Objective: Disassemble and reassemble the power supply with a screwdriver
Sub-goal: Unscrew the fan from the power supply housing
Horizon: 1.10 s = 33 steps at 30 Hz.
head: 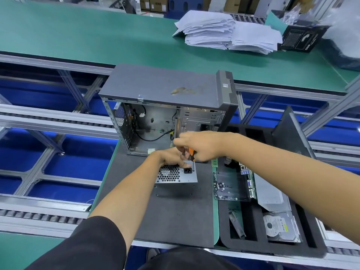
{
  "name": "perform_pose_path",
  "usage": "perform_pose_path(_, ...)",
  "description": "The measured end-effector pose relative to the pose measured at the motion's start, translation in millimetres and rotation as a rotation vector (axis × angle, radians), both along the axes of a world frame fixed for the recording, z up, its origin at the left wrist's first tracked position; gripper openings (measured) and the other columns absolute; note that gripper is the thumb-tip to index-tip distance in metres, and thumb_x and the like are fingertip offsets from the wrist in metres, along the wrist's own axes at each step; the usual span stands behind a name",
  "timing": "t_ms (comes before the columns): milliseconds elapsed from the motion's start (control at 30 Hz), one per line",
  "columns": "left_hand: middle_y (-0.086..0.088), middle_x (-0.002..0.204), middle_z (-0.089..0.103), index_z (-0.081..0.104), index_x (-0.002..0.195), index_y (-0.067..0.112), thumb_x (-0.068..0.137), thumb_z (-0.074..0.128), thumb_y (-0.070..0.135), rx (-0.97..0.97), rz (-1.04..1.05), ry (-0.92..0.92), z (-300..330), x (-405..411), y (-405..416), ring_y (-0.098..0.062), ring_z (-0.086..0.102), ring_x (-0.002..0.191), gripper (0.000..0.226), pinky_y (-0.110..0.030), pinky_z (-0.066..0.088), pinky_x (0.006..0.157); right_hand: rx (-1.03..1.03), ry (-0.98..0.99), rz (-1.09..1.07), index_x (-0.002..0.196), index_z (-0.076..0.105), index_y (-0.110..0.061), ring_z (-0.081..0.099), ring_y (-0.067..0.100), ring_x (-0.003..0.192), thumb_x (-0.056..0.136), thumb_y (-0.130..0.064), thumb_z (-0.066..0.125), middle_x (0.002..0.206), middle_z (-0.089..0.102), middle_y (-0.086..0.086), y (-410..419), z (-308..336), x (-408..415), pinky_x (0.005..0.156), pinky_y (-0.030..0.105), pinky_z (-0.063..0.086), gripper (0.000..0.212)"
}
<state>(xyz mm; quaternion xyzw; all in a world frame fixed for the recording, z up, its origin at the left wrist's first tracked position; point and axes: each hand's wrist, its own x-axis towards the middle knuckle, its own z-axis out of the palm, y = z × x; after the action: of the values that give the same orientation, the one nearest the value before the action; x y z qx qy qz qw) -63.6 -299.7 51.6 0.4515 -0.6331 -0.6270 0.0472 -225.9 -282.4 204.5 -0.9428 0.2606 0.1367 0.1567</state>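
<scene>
Power supply (pixel 176 173) stands on dark mat just in front of open PC case (pixel 165 106). Left hand (pixel 172 157) grips its top edge. Right hand (pixel 196 146) grips orange-handled screwdriver (pixel 191 155), shaft down at rear-panel corner. Step: likely working casing screw. Next: keep tip seated, unit steady.

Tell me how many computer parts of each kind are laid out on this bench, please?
Computer case: 1
Power supply: 1
Motherboard: 1
Hard drive: 1
Side panel: 1
Total: 5
</scene>
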Motion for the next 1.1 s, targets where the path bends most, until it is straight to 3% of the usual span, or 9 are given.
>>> perform_pose_path(67,-0.012,0.083,0.046,0.051,0.079,0.009,0.09,0.075,0.007,-0.002,-0.012,0.003,1.1,0.0,0.9,-0.022,0.038,0.082,0.026,-0.035,0.033,0.082,-0.02,-0.023,0.017,0.098,0.041,-0.025,0.05,0.02,0.08,0.085,-0.017,0.057,0.092,0.049,-0.003,-1.8,-1.1,0.4,0.058,0.035,0.038,0.023)
perform_pose_path(200,-0.013,0.082,0.038,0.051,0.099,0.003,0.088,0.071,-0.008,-0.009,0.025,0.045,1.5,-2.7,2.7,-0.016,0.04,0.065,0.025,-0.033,0.036,0.067,-0.246,0.056,-0.026,0.107,0.046,-0.025,0.046,0.023,0.065,0.095,-0.036,0.045,0.067,0.041,-0.008,-7.3,-5.0,-5.4,0.048,0.028,0.02,0.016)
perform_pose_path(300,-0.007,0.079,0.047,0.049,0.089,0.009,0.088,0.075,0.0,-0.021,0.026,0.025,0.9,-3.1,2.0,-0.018,0.046,0.076,0.027,-0.033,0.038,0.073,-0.065,0.022,-0.058,0.098,0.036,-0.034,0.046,0.015,0.073,0.081,-0.031,0.049,0.084,0.044,-0.008,-7.9,-2.0,-7.6,0.051,0.031,0.026,0.022)
perform_pose_path(433,-0.004,0.07,0.043,0.046,0.062,0.019,0.09,0.076,0.011,-0.024,0.009,-0.013,1.9,-1.0,1.1,-0.016,0.038,0.07,0.042,-0.028,0.033,0.066,0.057,-0.039,-0.003,0.095,0.041,-0.024,0.047,0.021,0.086,0.077,-0.006,0.057,0.092,0.045,-0.003,-4.2,-1.3,-3.7,0.065,0.04,0.041,0.03)
perform_pose_path(633,-0.001,0.068,0.044,0.043,0.077,0.018,0.087,0.075,-0.002,-0.01,0.043,-0.002,-0.1,-2.7,1.2,-0.017,0.042,0.07,0.039,-0.035,0.037,0.076,-0.105,0.095,-0.063,0.081,0.038,-0.033,0.047,0.02,0.062,0.092,-0.026,0.05,0.071,0.05,-0.004,-10.4,-0.9,-6.0,0.051,0.032,0.029,0.017)
perform_pose_path(733,-0.003,0.07,0.047,0.043,0.085,0.017,0.087,0.075,-0.003,-0.01,0.052,-0.001,0.5,-3.4,1.5,-0.022,0.046,0.077,0.038,-0.036,0.037,0.074,-0.062,0.124,-0.088,0.091,0.043,-0.022,0.05,0.021,0.065,0.09,-0.024,0.053,0.078,0.052,-0.003,-12.8,-1.4,-13.2,0.052,0.033,0.029,0.01)
perform_pose_path(933,0.0,0.07,0.045,0.058,0.095,0.032,0.087,0.076,0.001,-0.017,0.042,0.032,0.0,-1.4,0.8,-0.012,0.046,0.071,0.036,-0.028,0.043,0.074,-0.131,0.198,0.142,0.118,0.049,-0.026,0.04,0.009,0.065,0.087,-0.012,0.062,0.091,0.038,-0.007,-9.8,4.1,-16.9,0.052,0.029,0.026,0.036)
perform_pose_path(1033,0.002,0.07,0.042,0.066,0.074,0.032,0.088,0.075,0.003,-0.013,0.021,0.019,-0.2,-0.3,0.2,-0.008,0.041,0.067,0.033,-0.024,0.043,0.073,-0.174,0.189,0.114,0.108,0.053,-0.024,0.046,0.012,0.065,0.088,-0.016,0.058,0.086,0.049,-0.003,-5.4,-1.0,-7.0,0.056,0.033,0.037,0.022)
perform_pose_path(1100,0.002,0.067,0.044,0.052,0.074,0.024,0.087,0.075,-0.001,0.0,0.028,0.017,-1.1,-1.8,-0.8,-0.012,0.043,0.067,0.036,-0.032,0.038,0.077,-0.175,0.184,-0.007,0.094,0.051,-0.021,0.049,0.017,0.062,0.089,-0.018,0.055,0.075,0.053,-0.002,-6.5,-1.2,-5.4,0.05,0.031,0.032,0.007)
